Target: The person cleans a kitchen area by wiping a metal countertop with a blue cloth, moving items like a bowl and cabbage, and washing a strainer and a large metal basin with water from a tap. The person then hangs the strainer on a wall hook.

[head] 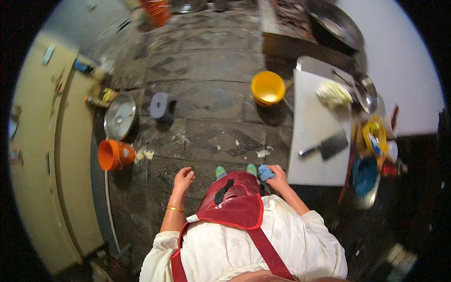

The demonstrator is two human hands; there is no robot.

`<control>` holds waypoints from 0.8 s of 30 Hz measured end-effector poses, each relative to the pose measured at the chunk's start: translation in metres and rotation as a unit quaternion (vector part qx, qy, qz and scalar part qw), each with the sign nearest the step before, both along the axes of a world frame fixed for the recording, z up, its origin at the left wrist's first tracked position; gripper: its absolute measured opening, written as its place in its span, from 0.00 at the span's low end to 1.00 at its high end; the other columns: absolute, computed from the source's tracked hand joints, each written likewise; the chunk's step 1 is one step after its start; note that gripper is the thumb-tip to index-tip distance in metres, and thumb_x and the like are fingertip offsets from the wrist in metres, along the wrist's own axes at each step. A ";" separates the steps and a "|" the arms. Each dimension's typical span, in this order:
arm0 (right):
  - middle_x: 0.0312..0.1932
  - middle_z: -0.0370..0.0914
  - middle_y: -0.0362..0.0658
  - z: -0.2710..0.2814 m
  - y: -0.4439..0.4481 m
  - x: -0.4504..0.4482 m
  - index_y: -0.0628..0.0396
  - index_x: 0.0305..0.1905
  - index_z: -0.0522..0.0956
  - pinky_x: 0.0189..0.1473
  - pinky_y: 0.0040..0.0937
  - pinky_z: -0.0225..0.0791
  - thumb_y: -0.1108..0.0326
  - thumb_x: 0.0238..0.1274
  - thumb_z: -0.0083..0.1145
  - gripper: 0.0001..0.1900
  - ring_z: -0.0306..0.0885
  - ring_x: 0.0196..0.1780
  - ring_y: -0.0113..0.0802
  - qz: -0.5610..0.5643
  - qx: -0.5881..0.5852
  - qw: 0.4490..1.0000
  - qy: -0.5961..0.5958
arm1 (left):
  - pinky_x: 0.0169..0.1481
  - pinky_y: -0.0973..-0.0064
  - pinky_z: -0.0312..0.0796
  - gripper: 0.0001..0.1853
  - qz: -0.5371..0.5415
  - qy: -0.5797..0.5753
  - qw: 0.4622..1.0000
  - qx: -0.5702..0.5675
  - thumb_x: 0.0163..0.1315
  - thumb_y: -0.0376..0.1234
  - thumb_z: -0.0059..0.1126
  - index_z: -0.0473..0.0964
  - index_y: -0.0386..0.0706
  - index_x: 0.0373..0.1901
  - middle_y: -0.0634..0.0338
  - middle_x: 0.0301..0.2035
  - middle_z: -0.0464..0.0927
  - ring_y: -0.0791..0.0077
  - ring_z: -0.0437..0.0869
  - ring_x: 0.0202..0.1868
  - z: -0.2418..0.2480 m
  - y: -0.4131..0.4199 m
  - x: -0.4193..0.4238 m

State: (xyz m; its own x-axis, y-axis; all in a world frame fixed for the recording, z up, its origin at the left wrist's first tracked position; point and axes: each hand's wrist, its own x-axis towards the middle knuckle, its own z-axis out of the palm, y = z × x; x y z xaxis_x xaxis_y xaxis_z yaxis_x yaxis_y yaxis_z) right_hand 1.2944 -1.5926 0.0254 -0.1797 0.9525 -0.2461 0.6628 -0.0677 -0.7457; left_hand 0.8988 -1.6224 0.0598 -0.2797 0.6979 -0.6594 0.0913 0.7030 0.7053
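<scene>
My right hand (pixel 278 177) is closed around a crumpled blue cloth (pixel 266 173), just left of a white cutting board (pixel 317 169). My left hand (pixel 184 181) hangs in the air over the floor with its fingers slightly bent and apart, holding nothing. On the board lie a cleaver (pixel 334 145) with a metal handle and, farther back, a pale green-white vegetable that looks like cabbage (pixel 334 94). A dark red apron (pixel 232 201) covers my front, and the tips of my green shoes (pixel 221 171) show below it.
At the left stand a stack of orange buckets (pixel 115 155), a metal basin (pixel 120 116) and a grey stool (pixel 161 106). A yellow bucket (pixel 268 88) is left of the board. Right of it are a metal bowl (pixel 367 94) and a blue container (pixel 365 176). White scraps (pixel 263 153) litter the tiled floor.
</scene>
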 end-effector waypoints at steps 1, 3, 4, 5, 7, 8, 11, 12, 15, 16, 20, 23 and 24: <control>0.43 0.72 0.49 0.002 0.014 -0.003 0.55 0.46 0.75 0.51 0.36 0.67 0.70 0.33 0.63 0.25 0.72 0.49 0.46 0.021 -0.024 0.999 -0.015 | 0.34 0.80 0.68 0.18 0.036 -0.012 0.999 -0.001 0.60 0.33 0.53 0.69 0.36 0.52 0.59 0.37 0.77 0.76 0.79 0.34 -0.002 -0.014 -0.006; 0.44 0.73 0.49 0.002 0.037 -0.020 0.56 0.46 0.76 0.51 0.36 0.67 0.70 0.32 0.62 0.25 0.72 0.49 0.46 0.038 -0.015 0.999 0.016 | 0.37 0.79 0.70 0.18 0.079 0.013 0.997 -0.006 0.60 0.32 0.52 0.70 0.35 0.51 0.58 0.36 0.77 0.75 0.79 0.33 -0.004 -0.046 -0.020; 0.44 0.73 0.49 0.002 0.047 -0.031 0.56 0.46 0.76 0.51 0.36 0.66 0.70 0.31 0.62 0.25 0.72 0.49 0.46 0.045 -0.011 0.999 0.027 | 0.37 0.78 0.70 0.18 0.091 0.047 0.995 -0.017 0.60 0.32 0.52 0.70 0.35 0.50 0.57 0.36 0.77 0.75 0.79 0.33 -0.006 -0.063 -0.029; 0.44 0.73 0.49 0.002 0.056 -0.046 0.57 0.46 0.76 0.51 0.36 0.66 0.70 0.31 0.62 0.26 0.72 0.49 0.46 0.068 -0.006 0.997 0.028 | 0.38 0.77 0.71 0.17 0.118 0.056 0.991 -0.024 0.59 0.31 0.53 0.70 0.35 0.50 0.57 0.35 0.77 0.74 0.79 0.32 -0.008 -0.080 -0.040; 0.44 0.74 0.49 -0.002 0.075 -0.080 0.57 0.45 0.76 0.51 0.36 0.66 0.70 0.30 0.62 0.26 0.72 0.49 0.46 0.113 0.001 0.993 0.024 | 0.38 0.77 0.71 0.17 0.191 0.059 0.979 -0.026 0.59 0.31 0.53 0.70 0.34 0.50 0.57 0.33 0.77 0.74 0.78 0.31 -0.015 -0.109 -0.059; 0.44 0.74 0.49 -0.004 0.082 -0.098 0.57 0.45 0.76 0.51 0.36 0.66 0.70 0.30 0.62 0.26 0.72 0.49 0.46 0.131 0.013 0.991 0.039 | 0.37 0.77 0.71 0.17 0.240 0.041 0.969 -0.036 0.58 0.31 0.53 0.70 0.33 0.49 0.57 0.33 0.77 0.74 0.78 0.31 -0.020 -0.120 -0.070; 0.42 0.74 0.50 -0.008 0.101 -0.146 0.56 0.44 0.76 0.50 0.36 0.66 0.70 0.30 0.63 0.25 0.72 0.48 0.48 0.215 0.015 0.976 0.017 | 0.37 0.77 0.71 0.18 0.282 0.051 0.957 -0.037 0.58 0.30 0.53 0.70 0.31 0.48 0.57 0.31 0.77 0.75 0.78 0.30 -0.036 -0.137 -0.111; 0.41 0.73 0.50 -0.006 0.106 -0.165 0.56 0.44 0.76 0.49 0.37 0.66 0.69 0.31 0.64 0.24 0.72 0.47 0.49 0.244 0.039 0.969 0.011 | 0.37 0.77 0.71 0.18 0.281 0.064 0.957 -0.022 0.58 0.30 0.54 0.70 0.30 0.48 0.57 0.30 0.77 0.75 0.78 0.29 -0.039 -0.136 -0.134; 0.43 0.73 0.51 -0.014 0.120 -0.204 0.56 0.45 0.76 0.50 0.38 0.66 0.71 0.25 0.67 0.29 0.71 0.48 0.49 0.255 -0.004 0.965 -0.069 | 0.36 0.78 0.71 0.19 0.316 0.045 0.948 -0.009 0.57 0.31 0.54 0.69 0.29 0.48 0.58 0.29 0.77 0.76 0.78 0.29 -0.050 -0.129 -0.182; 0.42 0.73 0.50 -0.018 0.124 -0.211 0.55 0.44 0.76 0.50 0.38 0.66 0.68 0.31 0.66 0.25 0.72 0.48 0.48 0.264 0.012 0.961 -0.079 | 0.37 0.77 0.71 0.19 0.321 0.044 0.946 -0.002 0.57 0.31 0.54 0.69 0.31 0.49 0.57 0.30 0.78 0.75 0.78 0.30 -0.050 -0.123 -0.201; 0.42 0.74 0.52 -0.048 0.142 -0.218 0.55 0.43 0.77 0.48 0.40 0.67 0.63 0.35 0.65 0.23 0.73 0.47 0.49 0.198 -0.005 0.972 -0.125 | 0.39 0.76 0.71 0.19 0.298 0.070 0.952 0.021 0.57 0.32 0.55 0.70 0.33 0.49 0.56 0.33 0.80 0.75 0.79 0.32 -0.051 -0.090 -0.272; 0.41 0.76 0.56 -0.079 0.162 -0.210 0.59 0.43 0.76 0.47 0.41 0.68 0.62 0.35 0.65 0.24 0.75 0.45 0.50 0.181 -0.087 0.968 -0.150 | 0.38 0.77 0.71 0.19 0.301 0.093 0.948 0.051 0.57 0.32 0.56 0.70 0.34 0.49 0.56 0.34 0.80 0.75 0.79 0.32 -0.053 -0.059 -0.309; 0.41 0.76 0.56 -0.089 0.170 -0.209 0.59 0.43 0.76 0.47 0.41 0.68 0.63 0.35 0.64 0.24 0.75 0.45 0.49 0.178 -0.109 0.965 -0.161 | 0.38 0.76 0.71 0.19 0.311 0.086 0.944 0.068 0.56 0.33 0.56 0.71 0.34 0.48 0.56 0.33 0.80 0.75 0.79 0.32 -0.055 -0.046 -0.317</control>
State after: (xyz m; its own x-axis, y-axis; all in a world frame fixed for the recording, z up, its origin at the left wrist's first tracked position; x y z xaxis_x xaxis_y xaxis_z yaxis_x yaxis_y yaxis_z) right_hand 1.0856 -1.4230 -0.0633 -0.3668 0.7633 -0.5318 0.8679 0.0750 -0.4910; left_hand 0.5813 -1.6679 0.0044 -0.7588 0.4380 -0.4821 -0.1876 0.5619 0.8057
